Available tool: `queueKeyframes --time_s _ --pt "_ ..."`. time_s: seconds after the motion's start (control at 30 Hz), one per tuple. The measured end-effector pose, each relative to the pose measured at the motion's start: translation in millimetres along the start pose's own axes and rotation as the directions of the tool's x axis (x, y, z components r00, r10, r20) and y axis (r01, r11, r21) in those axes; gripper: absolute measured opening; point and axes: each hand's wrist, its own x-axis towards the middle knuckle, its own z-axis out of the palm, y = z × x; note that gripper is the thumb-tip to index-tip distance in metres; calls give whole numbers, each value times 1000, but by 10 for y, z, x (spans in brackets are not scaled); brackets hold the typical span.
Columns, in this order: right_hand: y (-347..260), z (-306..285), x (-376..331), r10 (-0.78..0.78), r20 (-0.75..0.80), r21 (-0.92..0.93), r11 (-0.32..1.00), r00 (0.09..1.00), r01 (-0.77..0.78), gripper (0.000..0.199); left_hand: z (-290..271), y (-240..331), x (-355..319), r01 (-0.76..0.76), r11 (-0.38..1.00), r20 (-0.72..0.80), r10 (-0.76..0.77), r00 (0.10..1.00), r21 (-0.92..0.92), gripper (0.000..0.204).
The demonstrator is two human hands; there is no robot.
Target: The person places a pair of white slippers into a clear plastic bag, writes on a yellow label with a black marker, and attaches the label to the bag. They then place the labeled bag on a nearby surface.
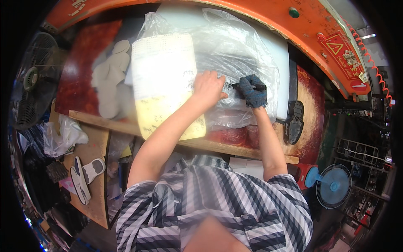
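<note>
A crinkled clear plastic bag (235, 54) is pressed flat by the bare left hand (208, 87) mid-bench; a black marker pen (247, 87) is pinched in the gloved right hand (253, 90).

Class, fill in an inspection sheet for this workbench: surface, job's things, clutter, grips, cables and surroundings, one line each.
Surface: dark red bench top with a wooden front edge.
Job's things: clear plastic bag; black marker; white and yellow paper sheet.
Clutter: pale sole-shaped cutouts; black shoe sole.
Grips: bare left hand presses flat on the bag; gloved right hand grips the marker, tip on the bag.
Cables: red coiled cord at the far right.
Surroundings: orange machine frame; blue fan; black fan.
</note>
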Motion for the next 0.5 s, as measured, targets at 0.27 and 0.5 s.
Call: queueKeyframes --time_s 0.27,0.5 --pt "-26 31 7 48 -152 48 998 987 -41 14 0 -7 10 5 1000 31 -5 999 17 41" --pt "-7 31 -39 -39 -139 -34 999 989 35 14 1 -6 -8 3 1000 4 -3 1000 -20 41"
